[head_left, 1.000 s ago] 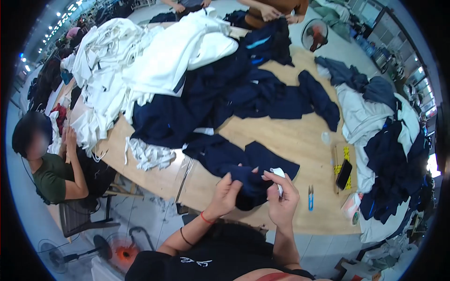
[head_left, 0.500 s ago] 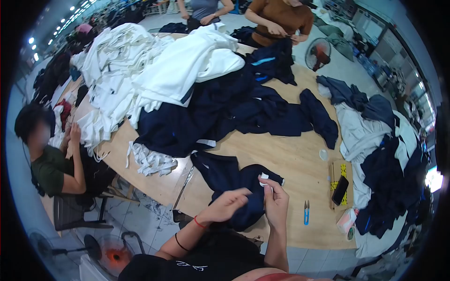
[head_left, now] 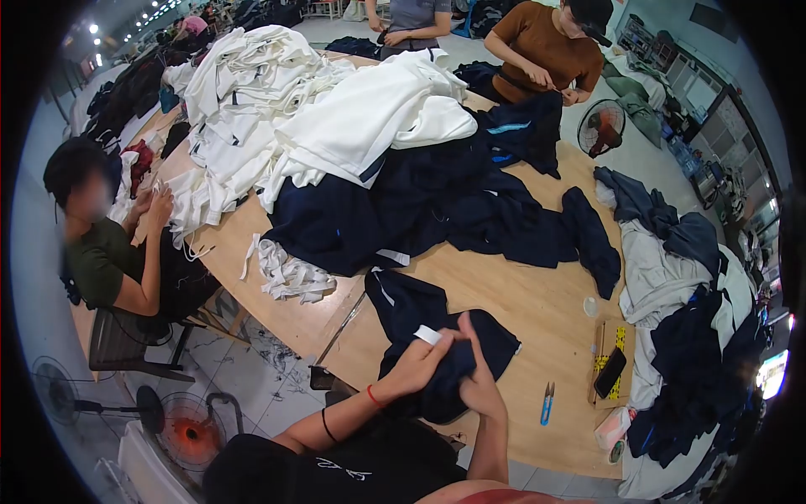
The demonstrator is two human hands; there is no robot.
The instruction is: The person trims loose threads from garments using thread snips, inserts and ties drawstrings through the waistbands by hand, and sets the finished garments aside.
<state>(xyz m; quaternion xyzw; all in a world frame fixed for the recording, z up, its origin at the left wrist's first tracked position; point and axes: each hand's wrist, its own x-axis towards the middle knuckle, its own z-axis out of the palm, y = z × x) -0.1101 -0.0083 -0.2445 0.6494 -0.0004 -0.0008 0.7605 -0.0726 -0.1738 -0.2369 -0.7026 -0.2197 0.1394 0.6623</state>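
My left hand [head_left: 420, 357] pinches a small white label [head_left: 427, 335]. My right hand [head_left: 480, 382] is just beside it, one finger pointing up; I can't tell if it grips anything. The dark blue garment [head_left: 445, 388] lies on the table [head_left: 529, 336] under both hands. Blue thread snips [head_left: 547, 405] lie to the right of my right hand, and a black phone [head_left: 610, 373] is farther right.

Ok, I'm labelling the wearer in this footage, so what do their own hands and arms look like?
Both hands, left and right, are bare, without gloves. A thin red cord bracelet circles the left wrist, with a narrow black band farther up that forearm. No band shows on the right. The black fabric top leaves both forearms uncovered and has small white lettering.
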